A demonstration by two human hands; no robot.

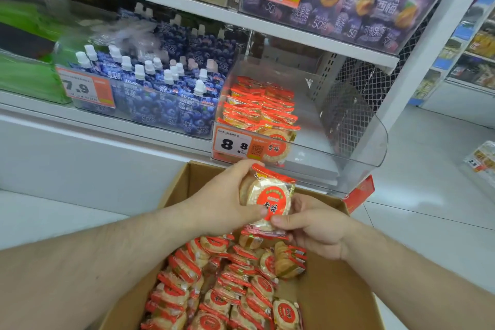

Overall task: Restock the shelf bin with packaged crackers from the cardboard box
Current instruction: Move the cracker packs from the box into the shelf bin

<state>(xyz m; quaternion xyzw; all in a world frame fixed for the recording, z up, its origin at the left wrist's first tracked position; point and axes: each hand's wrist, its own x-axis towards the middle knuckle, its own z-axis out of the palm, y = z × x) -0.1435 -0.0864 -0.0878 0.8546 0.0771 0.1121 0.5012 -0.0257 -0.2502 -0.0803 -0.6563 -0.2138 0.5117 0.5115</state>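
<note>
A small stack of cracker packs [269,197], round pale crackers in red-and-clear wrappers, is held above the cardboard box [332,300]. My left hand [225,203] grips the stack from the left side. My right hand [313,225] pinches its lower right edge. Many more cracker packs [227,289] lie in the box below. The clear shelf bin [348,147] stands just above and behind; a pile of cracker packs [261,106] fills its left part, and its right part is bare. An 8.8 price tag [235,144] is on its front.
Blue spouted jelly pouches [160,88] fill the bin to the left. Purple pouches [356,5] sit on the shelf above, whose edge overhangs the cracker bin. A white upright [428,43] bounds the shelf on the right, with tiled floor [434,195] beyond it.
</note>
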